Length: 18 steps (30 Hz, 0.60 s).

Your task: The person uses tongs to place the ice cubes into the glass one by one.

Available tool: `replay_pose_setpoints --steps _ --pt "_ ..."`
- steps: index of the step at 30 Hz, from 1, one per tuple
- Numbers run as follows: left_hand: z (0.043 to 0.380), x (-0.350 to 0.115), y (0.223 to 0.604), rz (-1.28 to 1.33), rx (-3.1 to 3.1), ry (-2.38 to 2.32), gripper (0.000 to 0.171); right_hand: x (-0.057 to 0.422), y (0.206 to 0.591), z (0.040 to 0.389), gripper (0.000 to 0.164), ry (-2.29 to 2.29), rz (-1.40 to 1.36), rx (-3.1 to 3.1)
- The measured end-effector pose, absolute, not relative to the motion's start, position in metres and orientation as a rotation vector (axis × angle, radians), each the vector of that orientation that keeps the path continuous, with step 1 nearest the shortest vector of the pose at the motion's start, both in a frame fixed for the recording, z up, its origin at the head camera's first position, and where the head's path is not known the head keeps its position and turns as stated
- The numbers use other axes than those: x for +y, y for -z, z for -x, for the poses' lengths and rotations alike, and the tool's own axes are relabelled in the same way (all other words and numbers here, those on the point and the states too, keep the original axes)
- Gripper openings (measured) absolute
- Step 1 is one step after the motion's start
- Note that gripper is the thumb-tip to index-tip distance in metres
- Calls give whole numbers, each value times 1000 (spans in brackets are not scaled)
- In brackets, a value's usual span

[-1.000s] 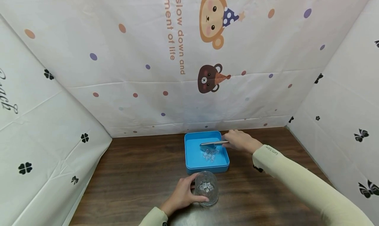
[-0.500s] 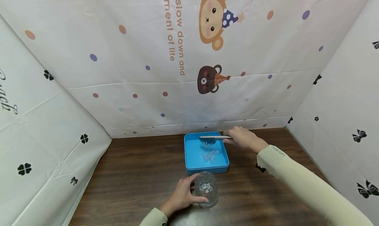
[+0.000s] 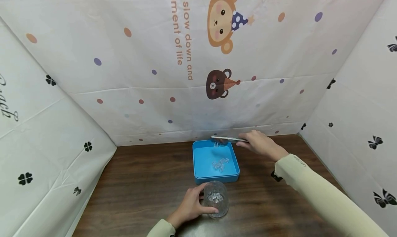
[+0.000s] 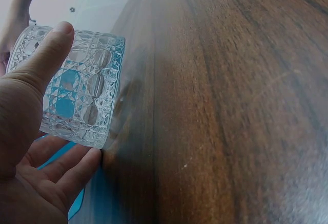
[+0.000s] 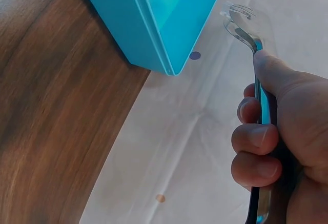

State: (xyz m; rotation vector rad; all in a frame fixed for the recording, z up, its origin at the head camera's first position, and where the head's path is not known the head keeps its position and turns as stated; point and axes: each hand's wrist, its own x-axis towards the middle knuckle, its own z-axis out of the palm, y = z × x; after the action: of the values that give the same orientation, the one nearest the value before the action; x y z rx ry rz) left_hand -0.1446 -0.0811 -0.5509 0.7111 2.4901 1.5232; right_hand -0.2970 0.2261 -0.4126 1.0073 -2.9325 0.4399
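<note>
My left hand [image 3: 193, 204] is wrapped around a clear, cut-pattern drinking glass [image 3: 216, 199], thumb on the near side and fingers behind. Several clear cubes [image 3: 215, 197] lie inside the glass. In the left wrist view, the diamond pattern of the glass [image 4: 84, 83] shows beside my thumb. My right hand [image 3: 258, 144] grips the handle of shiny metal tongs [image 5: 243, 24], thumb along the top and fingers curled beneath. In the head view the tongs' end is raised over the far rim of a blue box [image 3: 204, 164], with clear pieces showing at its tip.
Several clear cubes [image 3: 221, 164] lie on the blue box's floor. The box and glass stand on a dark wooden table [image 3: 149, 181]. A white printed cloth wall [image 3: 149, 109] rises directly behind the box, with white panels on both sides.
My right hand has lifted the tongs from the cubes in the box up to its far rim, moving slightly right. My left hand and the glass have stayed in place.
</note>
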Motion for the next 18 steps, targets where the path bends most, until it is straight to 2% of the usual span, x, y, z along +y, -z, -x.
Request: replay_pose_setpoints --steps 18 --pt "144 -82 551 -703 2493 -1520 82 231 419 295 15 -451 -1043 -2900"
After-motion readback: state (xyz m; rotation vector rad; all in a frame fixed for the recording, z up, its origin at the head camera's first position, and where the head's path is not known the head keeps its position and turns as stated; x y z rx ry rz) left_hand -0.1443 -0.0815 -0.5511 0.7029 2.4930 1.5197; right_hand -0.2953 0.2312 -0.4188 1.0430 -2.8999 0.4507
